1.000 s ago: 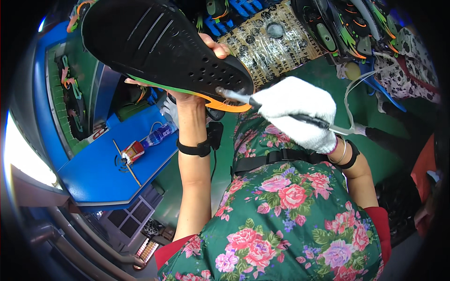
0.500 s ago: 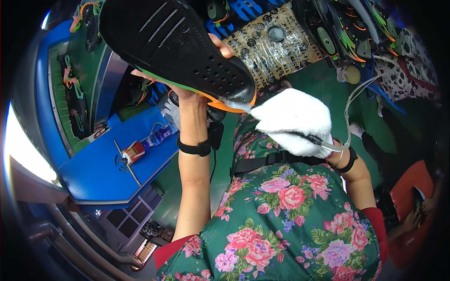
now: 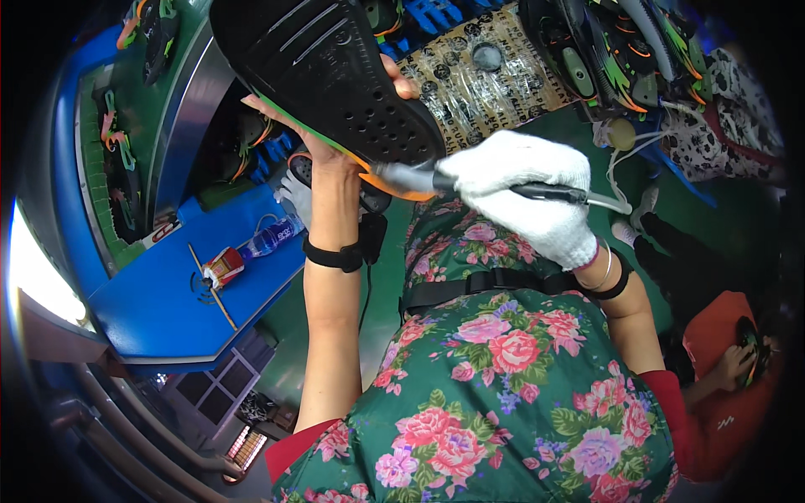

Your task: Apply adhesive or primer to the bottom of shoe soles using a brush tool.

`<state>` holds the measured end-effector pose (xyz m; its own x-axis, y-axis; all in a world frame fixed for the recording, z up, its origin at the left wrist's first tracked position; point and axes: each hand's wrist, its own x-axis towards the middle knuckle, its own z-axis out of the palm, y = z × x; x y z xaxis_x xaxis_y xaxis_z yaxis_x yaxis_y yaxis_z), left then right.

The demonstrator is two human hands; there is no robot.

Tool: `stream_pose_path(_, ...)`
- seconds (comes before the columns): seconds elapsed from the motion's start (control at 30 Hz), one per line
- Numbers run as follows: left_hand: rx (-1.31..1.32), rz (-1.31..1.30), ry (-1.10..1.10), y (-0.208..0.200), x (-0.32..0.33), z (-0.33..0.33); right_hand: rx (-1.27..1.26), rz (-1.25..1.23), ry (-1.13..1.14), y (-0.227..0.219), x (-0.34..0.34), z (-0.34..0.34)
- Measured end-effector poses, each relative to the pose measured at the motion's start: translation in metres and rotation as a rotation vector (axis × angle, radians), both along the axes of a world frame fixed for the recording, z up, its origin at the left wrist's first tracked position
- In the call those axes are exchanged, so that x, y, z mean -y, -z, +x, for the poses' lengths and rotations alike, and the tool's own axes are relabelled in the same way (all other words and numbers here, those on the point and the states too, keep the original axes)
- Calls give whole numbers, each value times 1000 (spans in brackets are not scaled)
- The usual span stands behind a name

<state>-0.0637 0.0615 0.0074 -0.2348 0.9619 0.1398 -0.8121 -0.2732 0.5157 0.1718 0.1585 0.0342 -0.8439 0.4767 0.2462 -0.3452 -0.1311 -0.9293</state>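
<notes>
My left hand [image 3: 323,151] is bare and closed around a black shoe sole [image 3: 323,71] with an orange and green edge. The sole is tilted, its face with round holes and slots toward me. My right hand [image 3: 524,197], in a white knit glove, grips a brush [image 3: 411,178] with a dark handle. The brush's pale bristles, blurred, lie against the sole's orange edge near the wrist of my left hand. From the back end of the handle runs a clear hose [image 3: 610,203].
On a blue table [image 3: 138,302] at left lie a bottle [image 3: 272,237], a red container [image 3: 223,267] and a thin stick [image 3: 212,287]. Ahead are a tape-wrapped box [image 3: 486,96] and several black soles [image 3: 587,71]. At lower right, another person's hand [image 3: 736,365] holds something dark.
The brush has swept left along the orange edge, and its handle now shows beyond the glove. My right hand has turned. The sole sits a little steeper.
</notes>
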Motion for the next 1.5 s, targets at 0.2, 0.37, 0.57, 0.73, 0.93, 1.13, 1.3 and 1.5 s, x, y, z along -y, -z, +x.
stream_pose_path(0.2,-79,-126,-31,5,5,-7,-45,250,-165,4,-1,-6)
stream_pose_path(0.37,-39,-219,142,7,11,-6,-161,464,-110,5,-12,-15)
stream_pose_path(0.57,-43,-252,228,8,16,-4,-244,185,-397,9,-2,-15)
stream_pose_path(0.73,-83,-371,283,6,18,-8,-257,575,-283,18,-3,-27)
stream_pose_path(0.93,-227,-620,277,4,26,-8,-296,431,-446,13,-13,-36)
stream_pose_path(1.13,-228,-784,276,8,39,-9,-220,408,-555,15,-12,-40)
stream_pose_path(1.3,469,-439,169,26,55,3,145,74,-73,-1,-17,-35)
stream_pose_path(1.5,370,-454,-164,61,71,56,-7,355,88,1,-26,-43)
